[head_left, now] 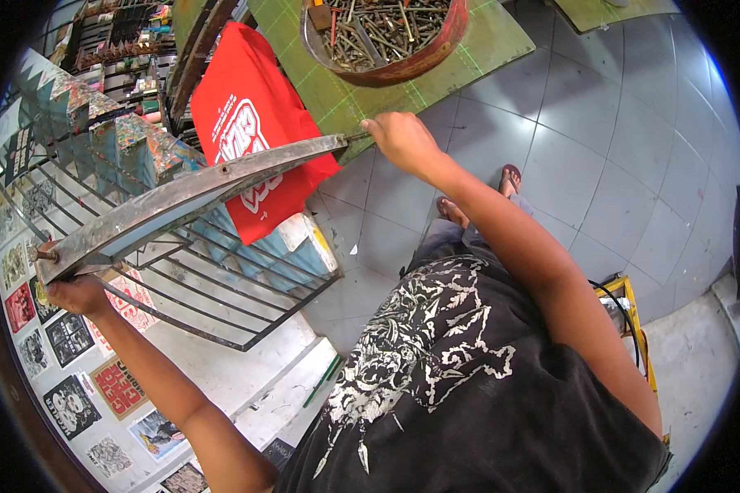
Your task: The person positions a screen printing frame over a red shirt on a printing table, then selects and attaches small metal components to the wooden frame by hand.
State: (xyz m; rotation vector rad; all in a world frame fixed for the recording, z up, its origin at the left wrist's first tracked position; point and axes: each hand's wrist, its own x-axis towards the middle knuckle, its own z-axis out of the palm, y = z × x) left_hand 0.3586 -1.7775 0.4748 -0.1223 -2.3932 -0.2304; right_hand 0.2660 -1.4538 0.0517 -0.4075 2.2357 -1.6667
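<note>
Close to us is our black shirt (pixel 419 370) with its white picture; past it, our left hand (pixel 76 294) is wrapped round the low left end of a long grey frame (pixel 152 209); our right hand (pixel 404 144) is curled just beside the other end, and we cannot tell if it pinches the small dark bit (pixel 355 135) there. The frame is in front of us and to our left, between our hands; its long way runs on a slant, from our left hand up to our right hand; the left hand is the nearer one, as it touches the frame. Behind the frame we see a red bag (pixel 247 74) and a rack (pixel 292 315) of thin bars; farther up, a round tub (pixel 399 76) full of screws (pixel 386 33) sits on a green mat (pixel 501 37); past that are grey floor tiles (pixel 575 123).
</note>
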